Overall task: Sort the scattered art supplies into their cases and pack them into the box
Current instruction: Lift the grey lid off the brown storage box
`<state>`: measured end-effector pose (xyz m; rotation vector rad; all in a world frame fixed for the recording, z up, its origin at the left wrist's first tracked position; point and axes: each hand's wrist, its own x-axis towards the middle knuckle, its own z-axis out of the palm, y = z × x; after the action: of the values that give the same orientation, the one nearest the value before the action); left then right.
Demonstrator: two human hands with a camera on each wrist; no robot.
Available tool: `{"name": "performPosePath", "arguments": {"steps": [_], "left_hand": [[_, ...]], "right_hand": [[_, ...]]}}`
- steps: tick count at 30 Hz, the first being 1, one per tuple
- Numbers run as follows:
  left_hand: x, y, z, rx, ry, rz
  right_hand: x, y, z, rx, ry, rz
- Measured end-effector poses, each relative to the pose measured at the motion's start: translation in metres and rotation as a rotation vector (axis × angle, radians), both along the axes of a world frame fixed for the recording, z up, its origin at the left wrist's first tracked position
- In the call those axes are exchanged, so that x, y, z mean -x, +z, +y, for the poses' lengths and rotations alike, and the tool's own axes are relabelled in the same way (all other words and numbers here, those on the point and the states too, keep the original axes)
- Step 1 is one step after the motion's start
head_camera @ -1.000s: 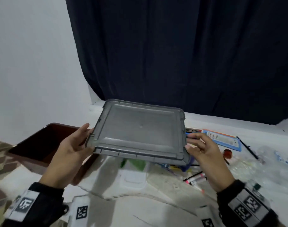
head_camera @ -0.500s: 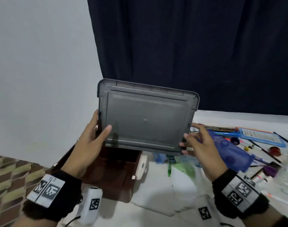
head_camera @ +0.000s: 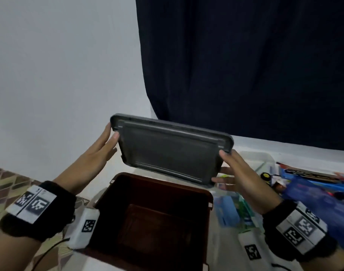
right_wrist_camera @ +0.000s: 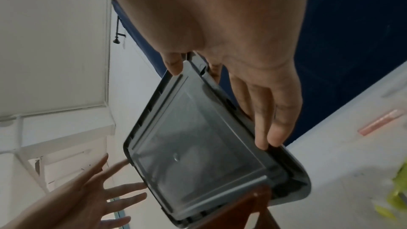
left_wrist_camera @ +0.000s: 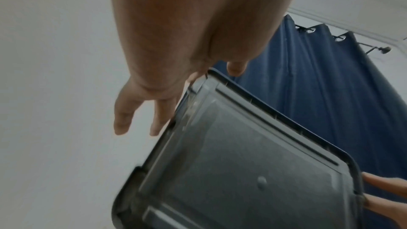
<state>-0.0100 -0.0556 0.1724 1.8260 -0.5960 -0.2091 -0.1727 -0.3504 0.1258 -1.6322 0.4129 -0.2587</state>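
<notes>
I hold a grey plastic lid (head_camera: 167,153) tilted up on edge, its inner side toward me, just above the far rim of the open dark brown box (head_camera: 198,222). My right hand (head_camera: 219,166) pinches the lid's right edge, thumb in front and fingers behind. My left hand (head_camera: 111,133) has straight, spread fingers and only touches the lid's upper left corner. The left wrist view shows the lid (left_wrist_camera: 242,171) with two of my fingers (left_wrist_camera: 121,124) hanging free of it. In the right wrist view the lid (right_wrist_camera: 193,145) hangs over a brown box corner (right_wrist_camera: 246,206). The box looks empty.
Scattered supplies lie on the white surface to the right: a blue translucent case (head_camera: 312,196), a blue pack of pencils (head_camera: 308,175), a clear tub (head_camera: 261,159) and green items (head_camera: 243,210). A dark curtain (head_camera: 245,65) hangs behind, and a patterned mat (head_camera: 2,182) lies left.
The lid went from lying flat over the supplies to standing tilted above the brown box, further left. My left hand's grip has loosened to straight fingers at the corner.
</notes>
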Motion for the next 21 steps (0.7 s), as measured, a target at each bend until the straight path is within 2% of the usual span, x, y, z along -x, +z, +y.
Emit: {"name": "performPosePath", "arguments": {"steps": [7,14,21], "left_hand": [[-0.055,-0.022,0.03,-0.289,-0.084,0.056],[-0.082,-0.045,0.046,-0.436,-0.205,0.121],[-0.091,-0.059,0.065,-0.469,-0.339,0.122]], "right_hand": [[-0.032,-0.024,0.001,0.079,0.062,0.152],[-0.027,-0.04,0.009,-0.003,0.094,0.21],[-0.012,-0.046,0.033,-0.1,-0.032,0.209]]}}
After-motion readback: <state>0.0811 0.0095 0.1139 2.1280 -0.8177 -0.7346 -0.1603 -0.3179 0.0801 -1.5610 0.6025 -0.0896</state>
